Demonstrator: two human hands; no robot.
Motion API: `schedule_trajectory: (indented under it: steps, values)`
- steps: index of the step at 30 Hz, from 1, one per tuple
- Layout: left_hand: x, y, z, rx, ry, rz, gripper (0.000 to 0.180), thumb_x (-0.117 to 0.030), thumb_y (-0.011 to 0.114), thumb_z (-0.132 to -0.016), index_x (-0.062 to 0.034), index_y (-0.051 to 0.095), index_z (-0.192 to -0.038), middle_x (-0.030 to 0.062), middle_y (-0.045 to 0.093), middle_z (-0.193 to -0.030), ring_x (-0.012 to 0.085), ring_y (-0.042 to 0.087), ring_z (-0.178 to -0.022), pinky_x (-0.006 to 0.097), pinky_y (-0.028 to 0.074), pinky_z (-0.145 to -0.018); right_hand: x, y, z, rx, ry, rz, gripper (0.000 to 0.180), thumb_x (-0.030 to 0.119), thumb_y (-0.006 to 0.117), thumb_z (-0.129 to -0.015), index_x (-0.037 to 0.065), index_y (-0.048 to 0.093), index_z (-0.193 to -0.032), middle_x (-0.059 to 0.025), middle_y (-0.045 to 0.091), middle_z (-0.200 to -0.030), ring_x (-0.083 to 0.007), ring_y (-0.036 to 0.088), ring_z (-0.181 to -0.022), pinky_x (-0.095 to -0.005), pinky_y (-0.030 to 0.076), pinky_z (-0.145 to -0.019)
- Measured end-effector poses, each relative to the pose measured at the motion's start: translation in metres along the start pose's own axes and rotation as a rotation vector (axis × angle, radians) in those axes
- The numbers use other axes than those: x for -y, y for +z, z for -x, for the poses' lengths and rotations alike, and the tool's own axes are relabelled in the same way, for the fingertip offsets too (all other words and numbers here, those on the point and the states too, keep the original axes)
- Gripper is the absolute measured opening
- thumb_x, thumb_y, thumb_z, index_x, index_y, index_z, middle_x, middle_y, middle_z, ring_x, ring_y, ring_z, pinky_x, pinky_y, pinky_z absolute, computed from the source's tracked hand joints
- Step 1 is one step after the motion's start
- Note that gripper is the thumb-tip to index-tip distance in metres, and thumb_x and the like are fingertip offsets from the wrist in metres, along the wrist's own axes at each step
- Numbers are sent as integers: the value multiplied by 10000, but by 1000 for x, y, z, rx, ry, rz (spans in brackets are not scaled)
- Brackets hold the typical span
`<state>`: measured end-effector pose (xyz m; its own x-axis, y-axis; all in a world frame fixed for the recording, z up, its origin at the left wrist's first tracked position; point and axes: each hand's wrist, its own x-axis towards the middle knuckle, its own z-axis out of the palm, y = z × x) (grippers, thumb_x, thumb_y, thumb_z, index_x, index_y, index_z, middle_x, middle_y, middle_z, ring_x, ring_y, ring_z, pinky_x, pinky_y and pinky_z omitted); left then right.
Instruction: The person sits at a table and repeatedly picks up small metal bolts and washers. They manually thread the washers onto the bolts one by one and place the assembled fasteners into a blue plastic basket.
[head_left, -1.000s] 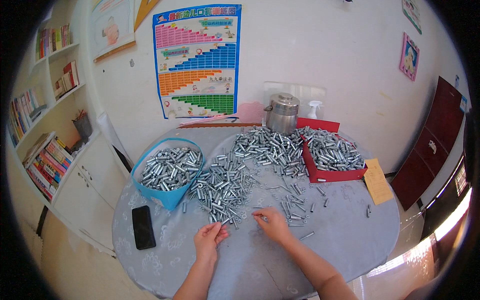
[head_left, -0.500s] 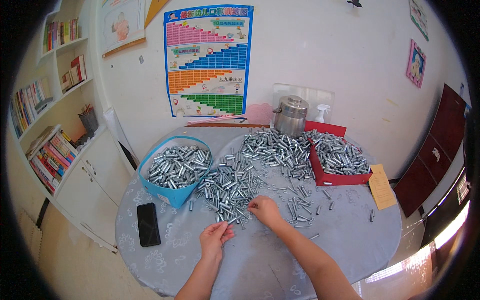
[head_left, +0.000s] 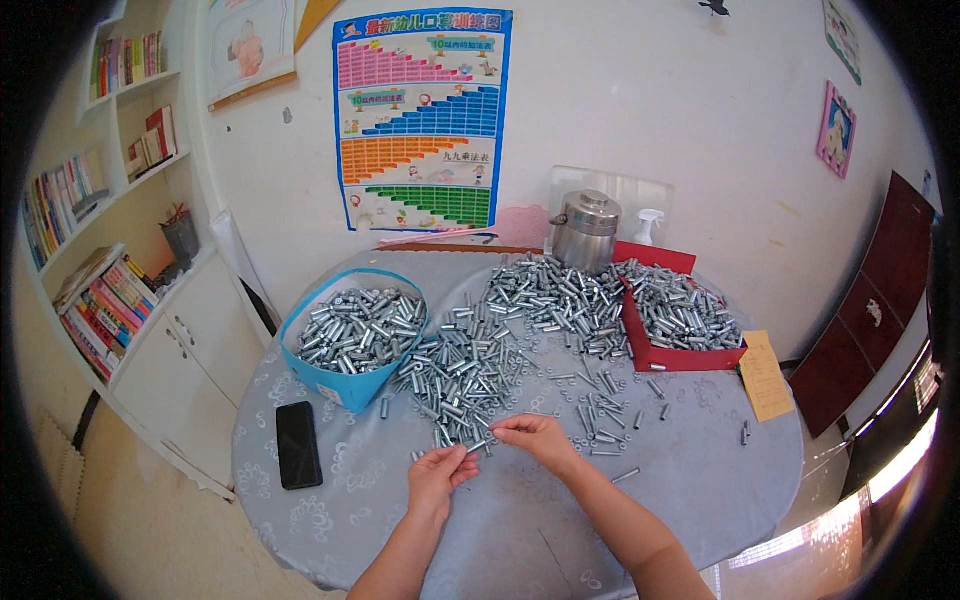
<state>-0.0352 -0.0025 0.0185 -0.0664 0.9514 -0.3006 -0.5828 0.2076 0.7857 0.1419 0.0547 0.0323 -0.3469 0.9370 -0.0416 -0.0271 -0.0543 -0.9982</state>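
Note:
My left hand is closed, pinching a slim silver bolt between thumb and fingertips. Just to its right, my right hand has its fingertips pinched together close to the bolt's end. Whatever small piece they hold is too tiny to make out. Both hands hover at the near edge of a loose heap of silver bolts and metal sleeves on the grey tablecloth. Small nuts or washers and several bolts lie scattered to the right of the heap.
A blue container full of metal sleeves stands left of the heap. A red box full of the same sits back right, beside a steel pot and a yellow paper slip. A black phone lies at the left.
My right hand has moved slightly down and left, bringing its fingertips nearer the bolt. My left hand has shifted slightly right, still gripping the bolt. The view has moved a little.

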Motion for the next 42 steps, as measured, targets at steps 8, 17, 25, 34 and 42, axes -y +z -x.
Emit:
schedule_trajectory:
  steps: [8, 17, 25, 34, 42]
  values:
    - [2, -4, -3, 24, -82, 60, 165, -98, 572, -815, 35, 550, -910, 148, 610, -836, 182, 602, -685, 274, 524, -634, -3, 6, 3, 6, -17, 15, 222, 169, 614, -802, 13, 631, -960, 3, 618, -854, -52, 524, -774, -190, 417, -701]
    - [-11, -21, -12, -117, 114, 237, 149, -98, 580, -813, 30, 545, -880, 137, 611, -819, 153, 591, -662, 258, 522, -624, -6, 11, 8, -77, -89, 478, 163, 134, 619, -782, 41, 642, -914, -2, 603, -778, -67, 525, -704, -203, 423, -655]
    - [-22, -31, -16, -150, 178, 274, 149, -96, 587, -808, 16, 534, -891, 140, 608, -824, 149, 591, -674, 266, 525, -630, -23, 34, 1, 44, -528, 864, 149, 172, 648, -709, 85, 649, -829, -81, 602, -779, -244, 568, -738, -331, 449, -666]
    - [-16, -24, -15, -107, 97, 218, 158, -94, 601, -797, 24, 544, -884, 146, 616, -825, 157, 593, -656, 266, 526, -603, -28, 45, -3, 21, -506, 982, 153, 192, 665, -683, 92, 636, -795, -76, 593, -747, -251, 562, -712, -351, 435, -630]
    - [-14, -14, -9, -35, 28, 107, 148, -92, 595, -799, 28, 559, -879, 152, 619, -808, 165, 593, -624, 265, 524, -591, -9, 21, 1, -110, -81, -2, 107, 92, 634, -770, 34, 601, -854, -7, 602, -794, -69, 538, -733, -201, 425, -672]
